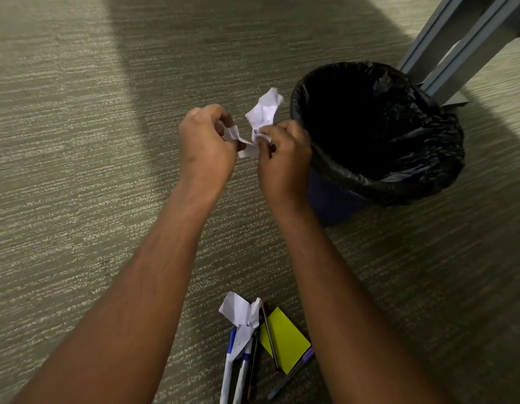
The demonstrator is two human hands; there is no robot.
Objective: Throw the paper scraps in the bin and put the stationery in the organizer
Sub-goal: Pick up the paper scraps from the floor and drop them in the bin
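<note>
Paper scraps by the bin

Pens (241, 371) are lying on the carpet (78, 170) close to the person, next to a yellow sticky pad (285, 341) and a crumpled paper scrap (238, 312) that is resting on top of them. Farther out, the left hand (206, 144) and right hand (282, 158) are both pinching one white paper scrap (264, 112) (fingers curled tight on it). It is hanging in the air just beside the bin (384, 182), not over it. The bin is wearing a black bag (439, 135).
</note>
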